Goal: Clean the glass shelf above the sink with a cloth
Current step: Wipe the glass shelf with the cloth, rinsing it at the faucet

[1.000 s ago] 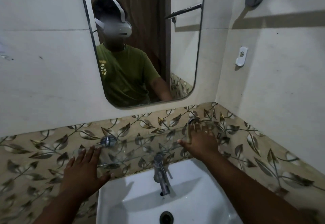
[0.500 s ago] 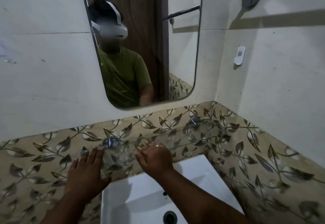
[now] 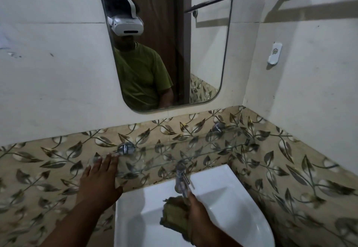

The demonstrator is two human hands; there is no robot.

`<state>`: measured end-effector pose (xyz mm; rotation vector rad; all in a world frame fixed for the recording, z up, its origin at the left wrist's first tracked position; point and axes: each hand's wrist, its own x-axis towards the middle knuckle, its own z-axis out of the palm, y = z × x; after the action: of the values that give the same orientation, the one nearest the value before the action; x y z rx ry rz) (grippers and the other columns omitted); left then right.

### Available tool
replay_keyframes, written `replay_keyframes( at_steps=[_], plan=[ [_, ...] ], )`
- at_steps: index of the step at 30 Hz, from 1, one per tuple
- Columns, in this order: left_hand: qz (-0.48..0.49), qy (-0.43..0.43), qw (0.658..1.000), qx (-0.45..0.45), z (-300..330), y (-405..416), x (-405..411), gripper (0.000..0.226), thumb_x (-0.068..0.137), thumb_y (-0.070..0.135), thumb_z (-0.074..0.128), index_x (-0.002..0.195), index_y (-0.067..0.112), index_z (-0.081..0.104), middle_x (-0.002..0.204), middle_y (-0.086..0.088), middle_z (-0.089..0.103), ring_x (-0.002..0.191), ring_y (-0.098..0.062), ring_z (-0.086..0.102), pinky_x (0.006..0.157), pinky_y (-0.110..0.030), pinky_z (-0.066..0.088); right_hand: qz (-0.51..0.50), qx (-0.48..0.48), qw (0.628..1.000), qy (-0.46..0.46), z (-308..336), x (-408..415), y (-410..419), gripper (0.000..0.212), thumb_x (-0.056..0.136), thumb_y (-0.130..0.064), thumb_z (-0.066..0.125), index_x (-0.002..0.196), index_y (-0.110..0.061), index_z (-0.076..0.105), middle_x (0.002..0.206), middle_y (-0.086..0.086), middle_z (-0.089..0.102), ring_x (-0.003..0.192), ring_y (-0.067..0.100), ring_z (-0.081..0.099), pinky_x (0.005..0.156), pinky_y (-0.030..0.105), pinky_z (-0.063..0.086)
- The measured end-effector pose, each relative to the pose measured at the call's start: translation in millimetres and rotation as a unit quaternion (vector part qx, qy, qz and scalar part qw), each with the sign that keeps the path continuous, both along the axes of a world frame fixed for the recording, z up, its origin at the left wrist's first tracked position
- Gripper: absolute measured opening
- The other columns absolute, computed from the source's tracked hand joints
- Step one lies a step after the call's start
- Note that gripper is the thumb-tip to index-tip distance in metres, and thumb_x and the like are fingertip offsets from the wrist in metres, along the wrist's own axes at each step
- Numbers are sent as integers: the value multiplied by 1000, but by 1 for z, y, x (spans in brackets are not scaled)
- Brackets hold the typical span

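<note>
**A:** Head view, the only one you are getting. What is each hand doing?

**B:** Your right hand (image 3: 195,211) is closing around a bunched olive cloth (image 3: 175,216), holding it low over the white sink (image 3: 249,213), just beside the spout of the tap (image 3: 181,178). Your left hand (image 3: 98,179) is lying flat with fingers spread, gripping nothing, its fingertips reaching onto the left end of the glass shelf (image 3: 193,150), near the left chrome bracket (image 3: 125,148).

**A:** And where is the shelf sitting from the cloth?

**B:** Above and behind it, toward the leaf-patterned tile band (image 3: 290,169). It is running long-ways from left to right along the back wall, under the mirror (image 3: 205,53), ending by the right bracket (image 3: 219,126) close to the corner.

**A:** So which hand is nearer?

**B:** The empty left one is already touching the glass; the cloth hand is sitting lower and nearer you. By my judgement, you are needing to lift the cloth up past the tap, then stroke along that left-to-right length.
</note>
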<state>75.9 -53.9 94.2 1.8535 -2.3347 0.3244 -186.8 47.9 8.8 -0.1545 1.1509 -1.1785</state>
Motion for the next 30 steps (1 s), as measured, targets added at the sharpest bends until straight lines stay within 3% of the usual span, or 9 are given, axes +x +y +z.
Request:
replay_keyframes(
  at_steps=[3, 5, 7, 10, 20, 26, 30],
  plan=[
    [1, 1, 1000, 2, 0, 1, 0, 110, 65, 60, 72, 154, 22, 19, 161, -5, 26, 147, -30, 24, 114, -52, 29, -55, 53, 989, -125, -7, -26, 18, 82, 96, -64, 46, 129, 8, 63, 122, 38, 63, 118, 51, 59, 94, 65, 49],
    [3, 1, 1000, 3, 1, 0, -1, 110, 65, 61, 71, 154, 24, 18, 161, -4, 26, 147, -29, 23, 114, -52, 27, -124, 49, 972, -191, -14, -41, 21, 84, 97, -66, 40, 124, 10, 66, 122, 41, 62, 118, 54, 57, 97, 68, 45],
    [8, 1, 1000, 2, 3, 1, -2, 110, 64, 61, 70, 154, 25, 19, 161, -4, 26, 147, -29, 23, 114, -52, 26, -167, 46, 961, -217, -15, -55, 24, 81, 97, -67, 38, 118, 5, 69, 123, 39, 63, 121, 55, 55, 105, 71, 37],
    [10, 1, 1000, 2, 3, 1, -3, 111, 62, 63, 72, 153, 25, 21, 160, -5, 28, 146, -29, 25, 113, -53, 29, -186, 6, 949, -256, -1, -68, 24, 76, 96, -68, 37, 119, -4, 71, 127, 32, 65, 117, 56, 59, 101, 63, 44],
    [11, -9, 1000, -1, 4, 3, -4, 110, 65, 67, 70, 154, 26, 19, 161, -4, 25, 147, -28, 24, 114, -53, 28, -292, -126, 927, -201, 73, -146, -45, 70, 99, -60, 27, 137, -12, 61, 135, 23, 63, 124, 41, 58, 108, 53, 42],
    [11, -6, 1000, 2, 5, 5, -5, 110, 65, 66, 69, 154, 26, 18, 162, -4, 24, 147, -27, 22, 115, -52, 27, -318, -155, 916, -190, 88, -169, -44, 69, 99, -58, 24, 136, -14, 63, 134, 19, 64, 117, 38, 61, 90, 47, 49],
    [12, 1, 1000, 0, 5, 4, -6, 109, 66, 66, 69, 154, 27, 18, 162, -3, 23, 147, -27, 22, 115, -52, 26, -327, -164, 911, -190, 81, -178, -34, 71, 100, -59, 22, 136, -14, 63, 132, 20, 66, 118, 38, 61, 97, 48, 47]
  ],
)
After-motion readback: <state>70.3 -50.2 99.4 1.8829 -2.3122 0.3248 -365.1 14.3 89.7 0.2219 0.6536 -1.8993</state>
